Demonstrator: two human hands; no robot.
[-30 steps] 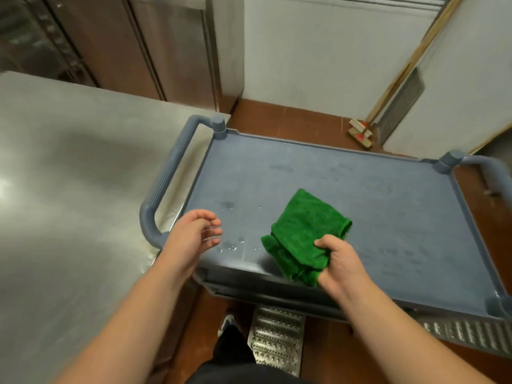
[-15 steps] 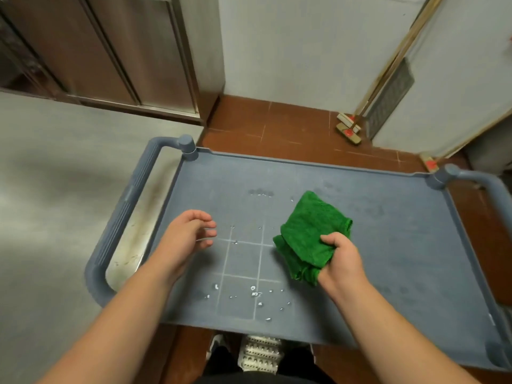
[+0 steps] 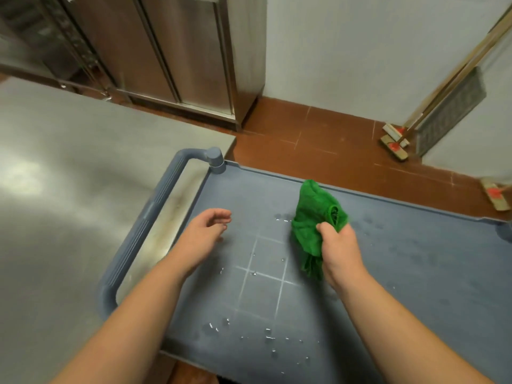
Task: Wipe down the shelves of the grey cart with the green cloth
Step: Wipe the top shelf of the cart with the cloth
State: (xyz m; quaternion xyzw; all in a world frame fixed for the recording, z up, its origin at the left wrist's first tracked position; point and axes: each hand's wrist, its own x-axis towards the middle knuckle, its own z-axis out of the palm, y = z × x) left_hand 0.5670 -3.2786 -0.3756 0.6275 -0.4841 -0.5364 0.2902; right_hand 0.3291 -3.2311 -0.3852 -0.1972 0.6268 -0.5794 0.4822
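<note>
Gripping green cloth (image 3: pixel 314 217), right hand (image 3: pixel 336 252); left hand (image 3: pixel 203 235) loosely curled above grey cart (image 3: pixel 415 273).

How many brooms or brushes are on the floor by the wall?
3: two brush heads side by side where the handles lean, and a third at the right edge, partly cut off. More may be out of frame.

Both bare forearms reaching forward over the cart shelf (image 3: pixel 415 273). Left hand (image 3: pixel 203 235) above the shelf's left part, near the cart handle, palm turned inward, fingers loosely curled, holding nothing. Right hand (image 3: pixel 336 246) toward the shelf's middle, to the right of the left hand and well apart from it, back of the hand up, fingers and thumb bunched round the green cloth (image 3: pixel 313 220), gripping it above the shelf.
</note>
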